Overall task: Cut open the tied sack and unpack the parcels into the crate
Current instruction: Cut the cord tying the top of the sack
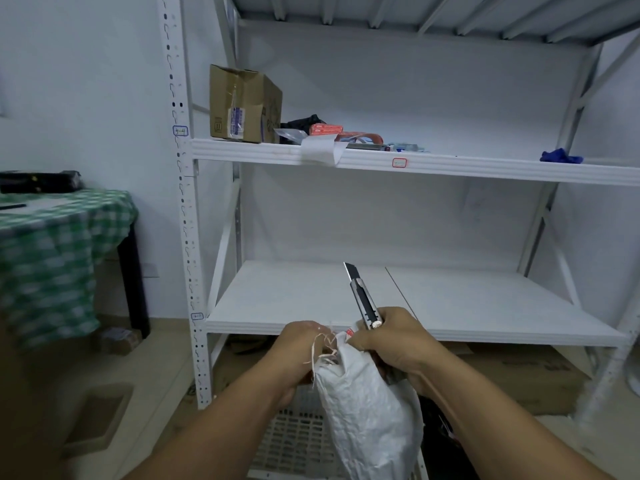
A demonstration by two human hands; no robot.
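White woven plastic sack [367,410]: left hand [301,344] grips its tied neck; right hand [391,337] clasps silver utility knife [362,299], blade pointing far. Cut away from fingers.

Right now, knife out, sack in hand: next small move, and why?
Probably tip the utility knife down to the frayed tie. The right hand holds it blade-out, pointing up, clear of the sack; the left hand grips its bunched neck, which looks closed, above the crate.

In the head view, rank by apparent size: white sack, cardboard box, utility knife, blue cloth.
1. white sack (nearest the camera)
2. cardboard box
3. utility knife and blue cloth: alike, unranked
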